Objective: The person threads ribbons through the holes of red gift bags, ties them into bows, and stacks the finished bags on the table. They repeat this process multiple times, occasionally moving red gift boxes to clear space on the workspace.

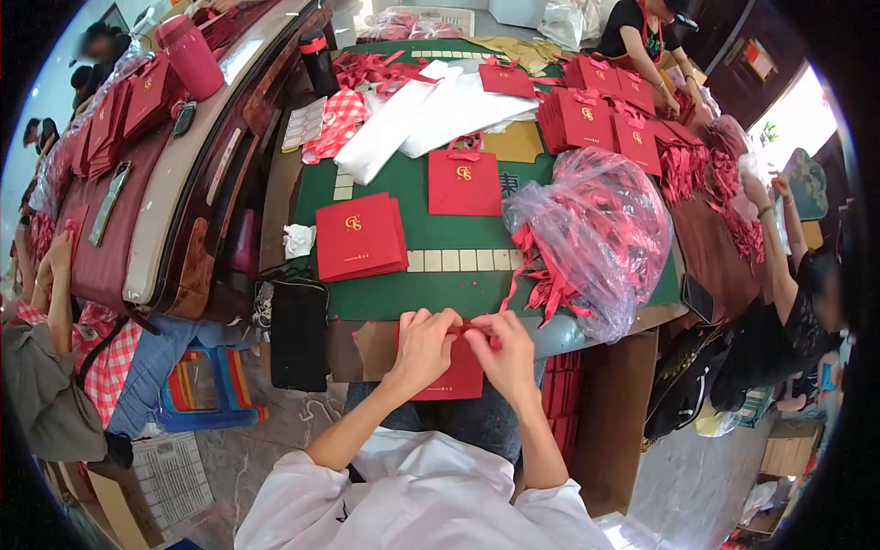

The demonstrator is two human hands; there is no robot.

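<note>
A red paper gift bag (456,378) is held over my lap at the table's front edge. My left hand (425,346) is closed on its upper left part, covering much of it. With fingers pinched, my right hand (504,356) grips red material at the bag's top edge. Whether that is ribbon or paper, I cannot tell. Just beyond my hands lies a small stack of red bags (360,236) with gold lettering. Another red bag (464,183) with a ribbon handle lies farther back. Red ribbons (559,291) spill from a clear plastic sack (596,229) to the right.
White paper sheets (467,110) and more red bags (587,119) cover the far part of the green table (367,302). A black pouch (299,330) hangs at the left edge, and a cardboard box (610,412) stands at right. Co-workers (642,41) handle red items nearby.
</note>
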